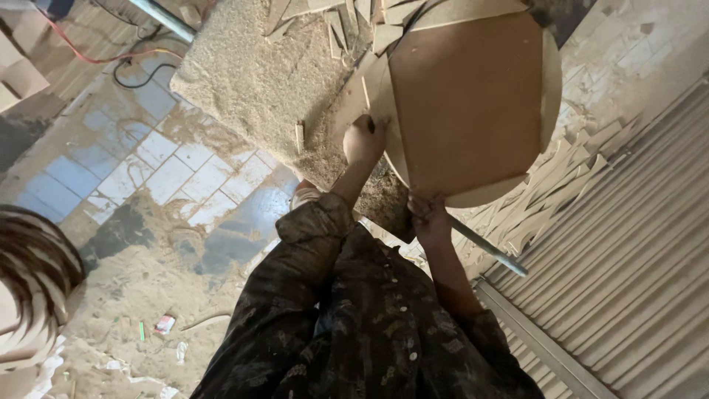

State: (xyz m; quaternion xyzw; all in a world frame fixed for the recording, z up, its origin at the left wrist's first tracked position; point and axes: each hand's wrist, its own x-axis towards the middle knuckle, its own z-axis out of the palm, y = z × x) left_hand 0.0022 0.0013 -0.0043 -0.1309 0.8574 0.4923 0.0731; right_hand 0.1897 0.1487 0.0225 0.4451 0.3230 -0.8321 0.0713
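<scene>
I hold a flat brown square board [469, 103] stacked on a pale round wooden disc [551, 81], whose rim shows past the board's edges. My left hand [363, 140] is closed on the stack's left edge, next to a thin wooden strip. My right hand [428, 216] grips the lower edge where board and disc meet. Both arms are in dark patterned sleeves [310, 258].
A big sawdust heap [251, 74] lies beyond my left hand, with wood offcuts [576, 174] piled at the right. A metal rod [489, 250] lies by a corrugated shutter [635, 244]. The tiled floor [170, 170] is dusty. Another person's dark hair [29, 270] shows at lower left.
</scene>
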